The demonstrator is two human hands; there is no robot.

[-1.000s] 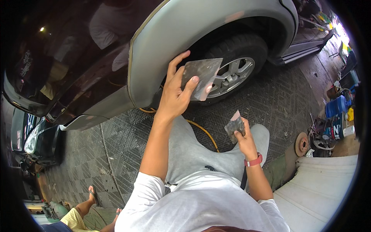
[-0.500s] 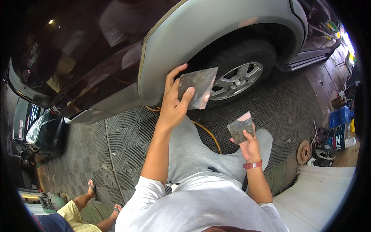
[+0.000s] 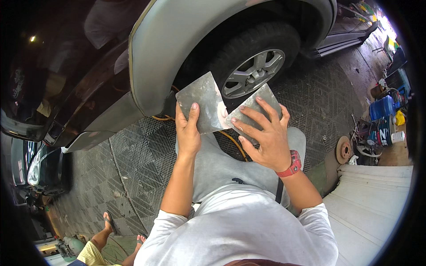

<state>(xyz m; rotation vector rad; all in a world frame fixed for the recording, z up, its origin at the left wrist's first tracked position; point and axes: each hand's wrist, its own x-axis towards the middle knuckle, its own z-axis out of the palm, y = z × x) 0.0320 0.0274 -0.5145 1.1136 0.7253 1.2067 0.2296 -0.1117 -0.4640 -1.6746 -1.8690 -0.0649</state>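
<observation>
My left hand (image 3: 188, 133) grips a flat, grey, roughly square plate (image 3: 205, 95), the thumb lying across its face. Pinkish paste (image 3: 223, 111) clings along this plate's right edge. Fingers spread over its upper face, my right hand (image 3: 268, 139) holds a second grey plate (image 3: 266, 95). One corner of that plate meets the pasty edge of the first, and its underside is hidden. Both plates are up above my lap, in front of the vehicle's wheel (image 3: 255, 73). A red watch (image 3: 292, 164) is on my right wrist.
Ahead stands a dark vehicle with a grey fender (image 3: 153, 57). A yellow hose (image 3: 235, 144) runs over the textured floor mat (image 3: 146, 155). To the right are a rusty brake disc (image 3: 343, 150), a blue container (image 3: 381, 107) and a white panel (image 3: 377, 199). Another person's legs (image 3: 101, 237) show lower left.
My right hand has risen toward the left one, turned palm down over its plate, and brought it against the other plate's edge. The left hand's plate has shifted slightly left.
</observation>
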